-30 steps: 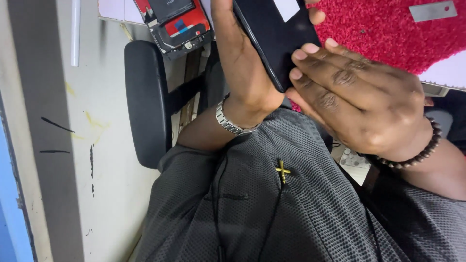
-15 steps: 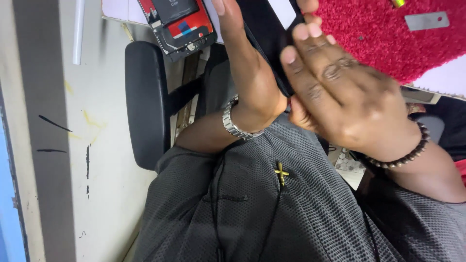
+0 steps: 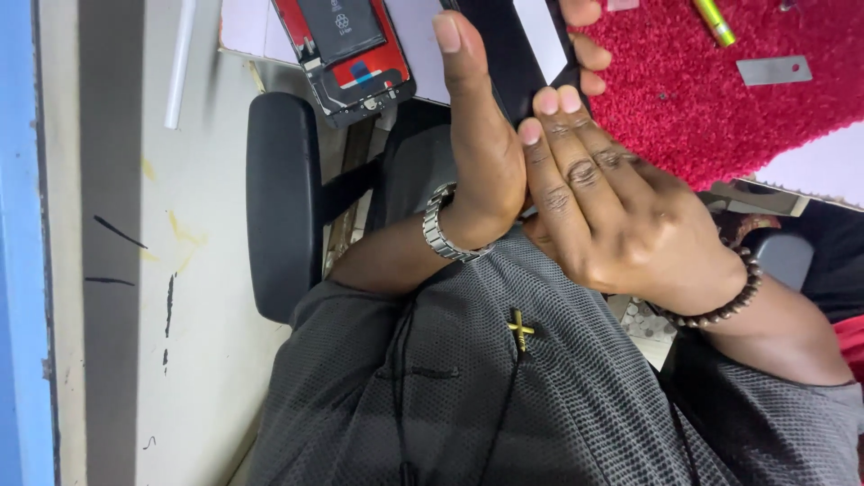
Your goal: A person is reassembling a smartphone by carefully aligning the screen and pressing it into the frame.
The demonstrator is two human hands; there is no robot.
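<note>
Since the frames before, both hands had lifted higher and the left hand [image 3: 481, 153] had turned edge-on, thumb pointing up. It and the right hand [image 3: 621, 216] clasped a black phone panel [image 3: 531, 54] between them, right fingers [image 3: 558, 135] laid flat on its back, so the panel now stood steeper and closer to the red fluffy mat [image 3: 747, 99]. Beside them lay an opened red phone [image 3: 346, 54] on the white table [image 3: 243, 27], with a metal strip [image 3: 774, 70] and yellow tool [image 3: 715, 22] on the mat

both hands raised together, left hand [image 3: 481, 153] upright, right hand [image 3: 621, 216] fingers [image 3: 562, 135] extended.
</note>
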